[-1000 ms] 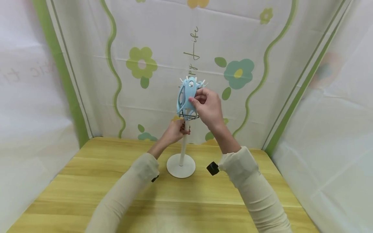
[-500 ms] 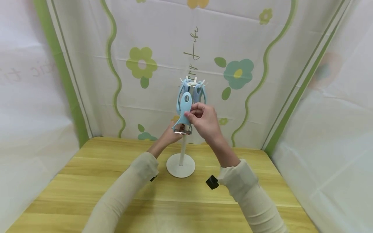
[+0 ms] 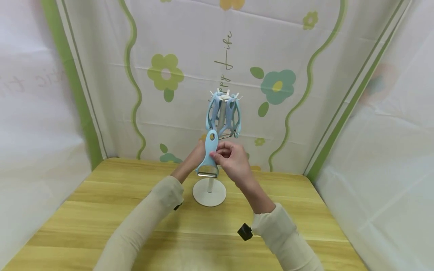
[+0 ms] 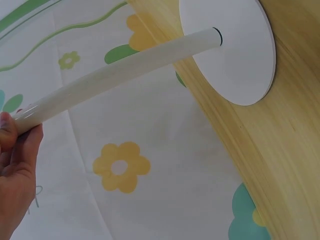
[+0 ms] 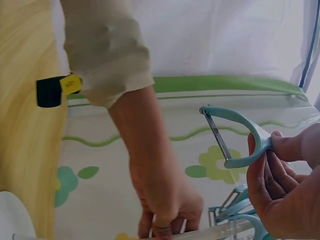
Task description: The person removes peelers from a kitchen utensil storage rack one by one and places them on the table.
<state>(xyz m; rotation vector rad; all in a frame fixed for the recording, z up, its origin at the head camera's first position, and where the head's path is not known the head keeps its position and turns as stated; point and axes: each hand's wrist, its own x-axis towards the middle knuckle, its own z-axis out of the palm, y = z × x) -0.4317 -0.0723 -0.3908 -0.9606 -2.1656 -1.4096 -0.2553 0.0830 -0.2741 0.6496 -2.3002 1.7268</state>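
Between thumb and fingers my right hand (image 3: 232,160) pinches a light blue peeler (image 3: 211,148) by its handle, with the metal blade end pointing down. The peeler is off the stand, in front of its pole. In the right wrist view the peeler's U-shaped head (image 5: 240,117) and straight blade show plainly. My left hand (image 4: 17,175) grips the white pole (image 4: 120,70) of the stand; in the head view the raised peeler partly covers that hand. Several more blue peelers (image 3: 230,113) hang from white hooks around the stand's top (image 3: 224,97).
The stand's round white base (image 3: 209,197) rests on a wooden table (image 3: 112,195) near its back edge. Behind it hangs a white cloth (image 3: 203,45) with flower prints, and pale cloth walls (image 3: 390,150) rise on both sides. A small black camera (image 3: 245,231) juts from the right cuff.
My right hand has lifted the front peeler off its hook and brought it down and towards me. The pole behind it now shows between the hanging peelers. My left hand stays at the pole.
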